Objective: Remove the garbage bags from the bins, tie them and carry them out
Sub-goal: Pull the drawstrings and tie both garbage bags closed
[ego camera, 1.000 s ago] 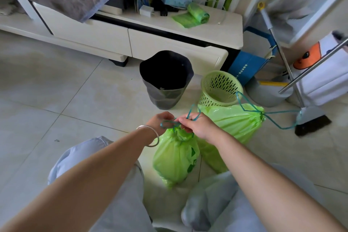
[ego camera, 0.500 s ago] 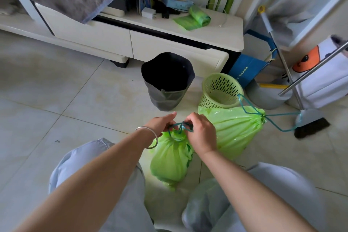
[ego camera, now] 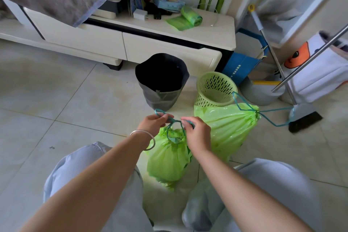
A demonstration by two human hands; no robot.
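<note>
A small green garbage bag (ego camera: 168,158) stands on the floor between my knees, its neck gathered. My left hand (ego camera: 153,123) and my right hand (ego camera: 195,133) each pinch one end of its teal drawstring (ego camera: 174,122), pulled apart just above the neck. A larger green garbage bag (ego camera: 228,130) lies on its side to the right, its own drawstring trailing toward the broom. Behind stand a grey bin (ego camera: 162,83) lined with a black bag and a bare green slotted bin (ego camera: 215,89).
A white low cabinet (ego camera: 169,43) runs along the back with a roll of green bags (ego camera: 190,17) on top. A broom (ego camera: 303,117), a dustpan and a blue paper bag (ego camera: 243,68) crowd the right. Bare tiled floor (ego camera: 47,100) stretches left.
My hands came together over the small bag's neck, then drew apart, pulling the drawstring ends sideways. The larger bag has not moved.
</note>
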